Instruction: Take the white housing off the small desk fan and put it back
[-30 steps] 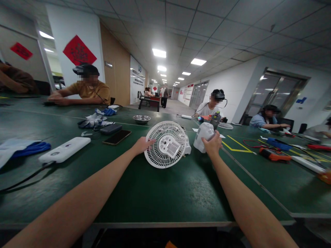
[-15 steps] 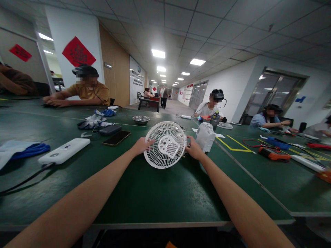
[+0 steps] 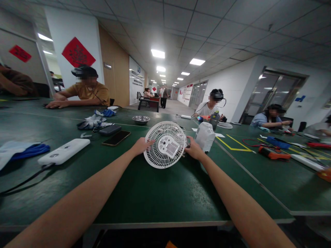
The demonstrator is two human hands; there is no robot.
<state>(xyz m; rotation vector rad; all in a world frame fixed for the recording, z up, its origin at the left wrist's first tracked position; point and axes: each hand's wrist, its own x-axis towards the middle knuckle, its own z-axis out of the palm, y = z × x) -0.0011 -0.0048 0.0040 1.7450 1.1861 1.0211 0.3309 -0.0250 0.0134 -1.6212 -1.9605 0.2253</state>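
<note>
A small white fan (image 3: 165,144) stands tilted on the green table (image 3: 160,193), its round grille and labelled back facing me. My left hand (image 3: 141,145) grips the grille's left rim, fingers curled round it. My right hand (image 3: 193,148) holds the fan's right side, fingers wrapped on the edge. Just right of it a white fan housing part (image 3: 205,136) stands upright on the table, apart from my hands.
To the left lie a black phone (image 3: 117,137), a dark power bank (image 3: 110,129), a white power strip (image 3: 64,151), gloves (image 3: 94,121) and a metal bowl (image 3: 141,119). An orange tool (image 3: 274,154) and cables lie right. Several people sit around the tables.
One second ago my right hand held the white housing part; it set that down and moved left onto the fan's right edge. My left hand has stayed on the grille.
</note>
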